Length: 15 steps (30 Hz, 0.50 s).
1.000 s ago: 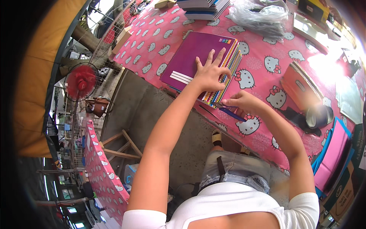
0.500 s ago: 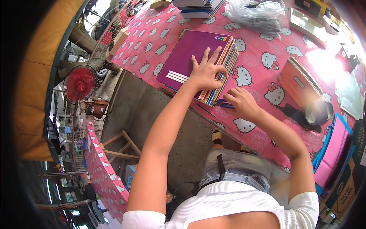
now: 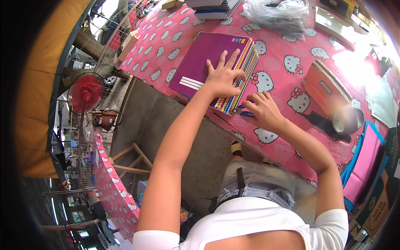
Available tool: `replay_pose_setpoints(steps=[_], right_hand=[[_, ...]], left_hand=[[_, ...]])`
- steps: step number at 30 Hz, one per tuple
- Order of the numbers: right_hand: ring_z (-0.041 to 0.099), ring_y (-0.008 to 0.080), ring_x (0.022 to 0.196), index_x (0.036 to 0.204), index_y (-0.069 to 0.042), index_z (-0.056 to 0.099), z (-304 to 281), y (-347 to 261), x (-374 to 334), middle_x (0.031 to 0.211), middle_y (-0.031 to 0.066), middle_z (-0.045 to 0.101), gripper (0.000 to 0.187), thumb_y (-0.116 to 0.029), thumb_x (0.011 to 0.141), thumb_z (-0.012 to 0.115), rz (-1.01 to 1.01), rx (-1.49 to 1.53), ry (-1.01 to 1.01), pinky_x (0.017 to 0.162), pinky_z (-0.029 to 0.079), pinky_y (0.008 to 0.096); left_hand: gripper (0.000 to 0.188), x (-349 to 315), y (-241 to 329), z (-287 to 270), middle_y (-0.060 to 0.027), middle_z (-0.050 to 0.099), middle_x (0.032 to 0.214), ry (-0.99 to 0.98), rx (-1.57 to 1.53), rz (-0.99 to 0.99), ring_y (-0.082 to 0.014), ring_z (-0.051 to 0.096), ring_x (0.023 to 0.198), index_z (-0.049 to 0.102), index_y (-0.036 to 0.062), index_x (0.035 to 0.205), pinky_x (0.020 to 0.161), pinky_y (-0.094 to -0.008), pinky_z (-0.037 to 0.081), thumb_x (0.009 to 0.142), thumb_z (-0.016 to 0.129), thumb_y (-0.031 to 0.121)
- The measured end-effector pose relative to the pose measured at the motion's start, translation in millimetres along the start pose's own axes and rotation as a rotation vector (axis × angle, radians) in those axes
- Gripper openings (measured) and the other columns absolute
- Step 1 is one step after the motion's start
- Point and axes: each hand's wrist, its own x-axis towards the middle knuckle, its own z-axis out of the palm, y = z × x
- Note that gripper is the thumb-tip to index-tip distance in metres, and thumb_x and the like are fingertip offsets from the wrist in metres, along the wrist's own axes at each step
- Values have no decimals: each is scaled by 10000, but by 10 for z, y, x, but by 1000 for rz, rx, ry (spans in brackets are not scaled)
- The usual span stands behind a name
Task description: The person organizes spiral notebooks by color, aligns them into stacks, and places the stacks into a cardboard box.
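A stack of spiral notebooks (image 3: 196, 60) with a purple cover on top lies at the near edge of the table, its coloured coils facing right. My left hand (image 3: 223, 80) rests on the cover with its fingers spread, the thumb side by the coil edge. Just right of the stack's near corner, my right hand (image 3: 266, 111) is closed on blue-handled pliers (image 3: 247, 113). Their tip points at the coil ends; whether it touches a wire is too small to tell.
A pink patterned cloth (image 3: 275, 64) covers the table. Farther back are more notebooks (image 3: 214, 10) and clear plastic bags (image 3: 277, 16). To the right lie an orange pouch (image 3: 325, 89), a roll of tape (image 3: 346, 121) and pink and blue folders (image 3: 362, 166). A red fan (image 3: 86, 95) stands left.
The pliers have turned slightly in my right hand, their handles looking a little further apart. My left hand stays on the cover, and the whole view has shifted slightly.
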Motion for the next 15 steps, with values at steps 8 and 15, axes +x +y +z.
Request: replay_pose_setpoints(steps=[8,15], right_hand=[[590,223,762,863,-56,631,-78,-41,90,770,64,565,300,-285,713,754,116,178,-113,661,465,369],[624,190,572,890,1,639,-330,16,378,642,68,597,422,-380,742,745,1058,849,-707,508,501,345]], left_hand=[[344,-19,-34,12,-41,78,1575,-1,-4,5,-394,37,1429,648,280,923,1020,-735,36,587,709,236],[343,10,-25,24,-43,94,1572,12,2,17,-397,46,1428,649,275,918,1014,-743,46,581,699,242]])
